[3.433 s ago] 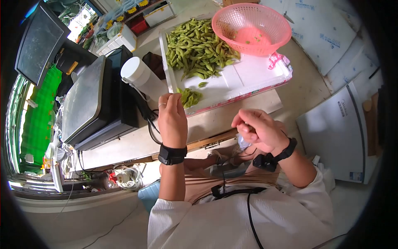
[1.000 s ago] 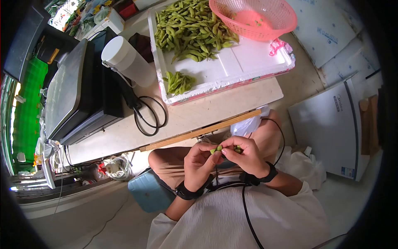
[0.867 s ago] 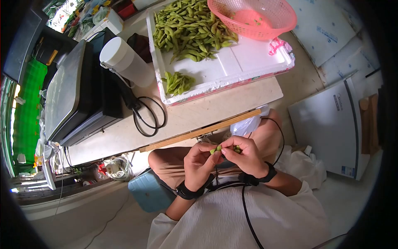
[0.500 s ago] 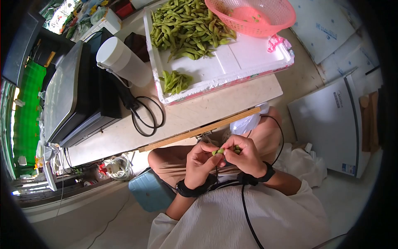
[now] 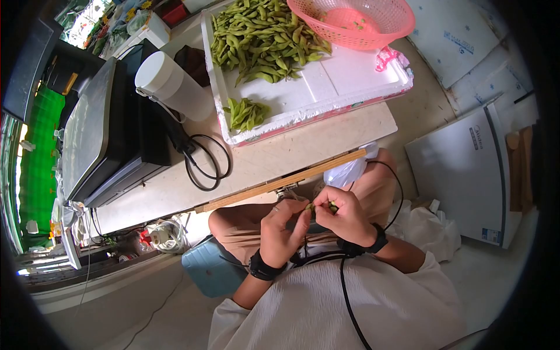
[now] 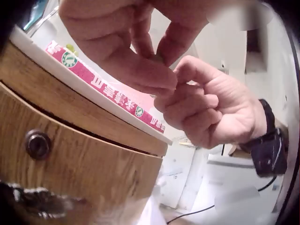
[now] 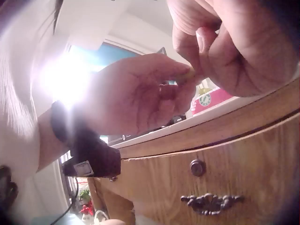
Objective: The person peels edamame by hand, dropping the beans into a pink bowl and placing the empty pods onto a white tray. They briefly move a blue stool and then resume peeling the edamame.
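In the head view both hands meet above the lap, in front of the table. My left hand point(image 5: 281, 236) pinches a green edamame pod point(image 5: 310, 207) between thumb and fingertips. The right hand point(image 5: 345, 220) has its thumb and index finger on the same pod, with more green pieces point(image 5: 333, 207) showing in its curled fingers. Both wrist views show the fingertips pressed together, hiding most of the pod. Beyond them on the table, a white foam tray point(image 5: 350, 87) bears a large heap of edamame pods point(image 5: 265, 44) and a small pile of pods point(image 5: 246, 114) near its front corner.
A pink basket point(image 5: 388, 26) with a few green beans inside stands on the tray's far right. Left of the tray are a white-lidded cup point(image 5: 175, 84), a looped black cable point(image 5: 207, 166) and a dark flat-topped machine point(image 5: 96, 128). The wooden drawer point(image 6: 89, 164) fronts the table.
Both hands have come back from the tray's front edge to the lap, where they now meet at a pod. Over the last half second the left fingers have shifted and less of the pod shows.
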{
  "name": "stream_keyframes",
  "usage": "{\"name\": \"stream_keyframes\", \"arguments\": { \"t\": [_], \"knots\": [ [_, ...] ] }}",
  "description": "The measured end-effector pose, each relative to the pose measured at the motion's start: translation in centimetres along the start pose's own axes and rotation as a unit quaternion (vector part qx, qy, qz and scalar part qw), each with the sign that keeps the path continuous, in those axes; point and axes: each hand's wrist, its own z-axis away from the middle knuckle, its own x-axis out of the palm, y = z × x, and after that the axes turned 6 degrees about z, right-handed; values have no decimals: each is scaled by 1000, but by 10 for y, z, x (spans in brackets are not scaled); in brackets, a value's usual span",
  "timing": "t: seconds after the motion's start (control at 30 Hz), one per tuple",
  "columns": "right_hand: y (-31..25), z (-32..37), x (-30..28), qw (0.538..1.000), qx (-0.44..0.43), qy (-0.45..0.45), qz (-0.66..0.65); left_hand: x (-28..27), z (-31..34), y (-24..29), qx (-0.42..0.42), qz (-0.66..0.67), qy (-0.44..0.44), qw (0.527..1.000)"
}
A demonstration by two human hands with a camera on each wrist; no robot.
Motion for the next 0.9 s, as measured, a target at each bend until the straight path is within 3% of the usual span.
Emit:
{"name": "stream_keyframes", "arguments": {
  "t": [0.07, 0.1, 0.17, 0.3, 0.43, 0.5, 0.6, 0.9],
  "knots": [
    [-4, 1, 0, 1000, 22, -6, -3, 0, 5, -7, -129, 159, -16, 979],
    [-4, 1, 1, 1000, 23, -7, -3, 0, 5, -6, -129, 159, -15, 979],
    [-3, 1, 3, 999, -2, -18, -32, -1, 5, -1, -222, 353, -4, 909],
    [-5, 1, 1, 999, 8, -40, -32, -4, 3, -3, -247, 424, -3, 871],
    [-12, 0, -2, 998, 24, -34, -35, 0, 4, -5, -213, 425, 33, 879],
    [-18, -1, -4, 998, 53, -24, -33, 0, 6, -7, -177, 354, 16, 918],
    [-26, -3, -5, 986, -128, -8, 112, 0, 7, -5, -183, 332, -5, 925],
    [-16, -5, -9, 967, -189, -5, 173, 3, 9, -1, -144, 334, 1, 931]
  ]
}}
